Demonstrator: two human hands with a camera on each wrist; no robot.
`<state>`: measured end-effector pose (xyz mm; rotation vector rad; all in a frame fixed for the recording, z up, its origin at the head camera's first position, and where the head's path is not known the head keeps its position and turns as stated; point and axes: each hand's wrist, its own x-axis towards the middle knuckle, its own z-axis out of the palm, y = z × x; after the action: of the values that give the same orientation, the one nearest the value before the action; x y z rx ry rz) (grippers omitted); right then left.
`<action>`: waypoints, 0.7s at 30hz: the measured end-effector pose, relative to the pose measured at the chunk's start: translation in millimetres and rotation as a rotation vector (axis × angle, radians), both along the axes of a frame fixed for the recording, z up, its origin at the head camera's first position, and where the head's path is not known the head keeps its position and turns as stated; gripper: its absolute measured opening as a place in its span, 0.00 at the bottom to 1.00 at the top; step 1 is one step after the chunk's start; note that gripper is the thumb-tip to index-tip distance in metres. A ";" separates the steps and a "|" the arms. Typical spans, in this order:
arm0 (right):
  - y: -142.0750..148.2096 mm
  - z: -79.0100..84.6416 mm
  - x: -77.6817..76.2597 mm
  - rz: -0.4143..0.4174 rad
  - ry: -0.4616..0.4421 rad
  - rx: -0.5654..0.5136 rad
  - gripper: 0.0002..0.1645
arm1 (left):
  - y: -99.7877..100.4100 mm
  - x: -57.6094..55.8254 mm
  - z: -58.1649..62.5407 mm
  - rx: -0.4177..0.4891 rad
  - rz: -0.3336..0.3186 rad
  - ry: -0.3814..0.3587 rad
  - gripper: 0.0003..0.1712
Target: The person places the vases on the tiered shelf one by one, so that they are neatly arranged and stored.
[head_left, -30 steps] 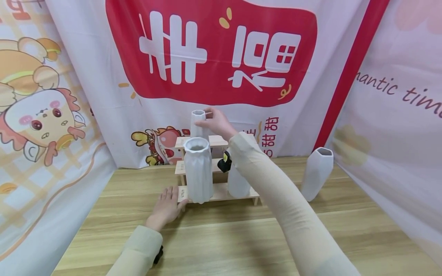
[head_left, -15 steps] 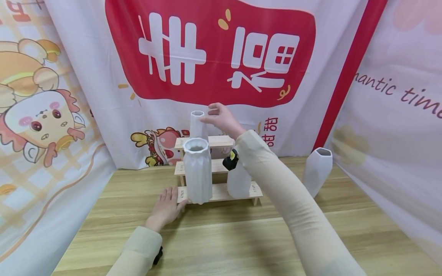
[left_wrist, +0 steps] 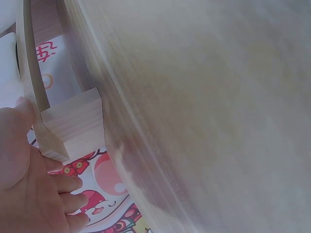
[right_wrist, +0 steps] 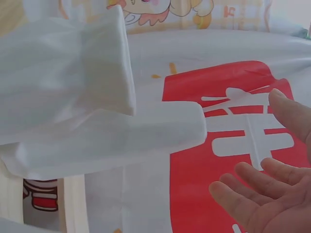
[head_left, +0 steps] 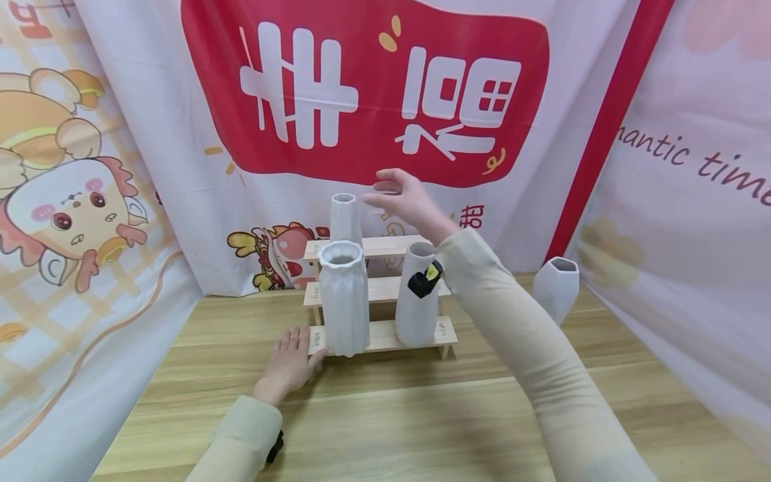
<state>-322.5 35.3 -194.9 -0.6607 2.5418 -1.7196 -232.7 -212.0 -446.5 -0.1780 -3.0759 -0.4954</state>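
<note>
I log: one slim, white, faceted vase point(head_left: 345, 221), upright atop a pale wooden tiered stand point(head_left: 383, 331); nine o'clock from the nearer right hand point(head_left: 412, 202), empty, spread wide. Left hand point(head_left: 291, 365): extended, touching the stand.

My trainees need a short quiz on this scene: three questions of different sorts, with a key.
1. Count: how many vases stand on the rack?

2. True or false: the right hand is gripping a vase.

3. Choose one. The left hand is touching:
A. the backdrop
B. the rack
C. the top vase

Key
1. Three.
2. False; its fingers hold nothing.
3. B.
</note>
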 end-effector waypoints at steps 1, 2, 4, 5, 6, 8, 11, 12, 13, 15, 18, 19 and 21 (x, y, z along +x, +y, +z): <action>2.9 0.5 0.9 -0.001 0.003 0.001 0.40 | -0.2 -0.7 -0.6 -0.001 0.000 0.001 0.41; 5.9 0.7 1.4 -0.002 0.006 0.000 0.40 | -0.4 -1.1 -1.0 -0.001 0.000 0.002 0.41; 11.8 0.8 2.6 -0.004 0.012 0.001 0.40 | -0.7 -1.8 -1.8 -0.003 0.000 0.004 0.41; 14.9 0.8 3.4 -0.004 0.012 0.001 0.40 | -0.9 -2.1 -2.1 -0.004 0.000 0.005 0.41; 17.9 0.9 4.1 -0.008 0.015 0.004 0.40 | -1.1 -2.4 -2.4 -0.004 -0.001 0.006 0.41; 24.0 0.1 5.3 -0.012 0.017 0.005 0.40 | -1.3 -2.3 -2.7 -0.004 -0.002 0.005 0.41; 33.5 -1.5 7.3 -0.021 0.030 0.016 0.41 | -1.2 -1.9 -2.1 -0.001 -0.002 0.004 0.42; 36.7 -2.3 7.8 -0.024 0.037 0.020 0.41 | -1.1 -1.7 -1.9 0.000 -0.002 0.005 0.42; 39.8 -3.3 8.3 -0.026 0.044 0.021 0.41 | -1.1 -1.6 -1.8 0.001 -0.003 0.006 0.42; 46.3 -5.4 9.7 -0.033 0.063 0.029 0.42 | -0.9 -1.3 -1.2 0.004 -0.003 0.007 0.41; 55.8 -9.5 11.4 -0.045 0.075 0.021 0.41 | -0.8 -0.7 -0.8 0.005 -0.004 0.008 0.41; 58.9 -11.1 11.8 -0.050 0.080 0.020 0.41 | -0.8 -0.5 -0.7 0.004 -0.005 0.007 0.41; 64.8 -14.5 13.2 -0.058 0.084 0.020 0.41 | -0.8 -0.3 -0.7 0.003 -0.006 0.006 0.41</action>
<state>-309.4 100.1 -209.4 -0.6790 2.6568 -1.7166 -233.1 -212.8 -447.3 -0.1884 -3.0694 -0.4988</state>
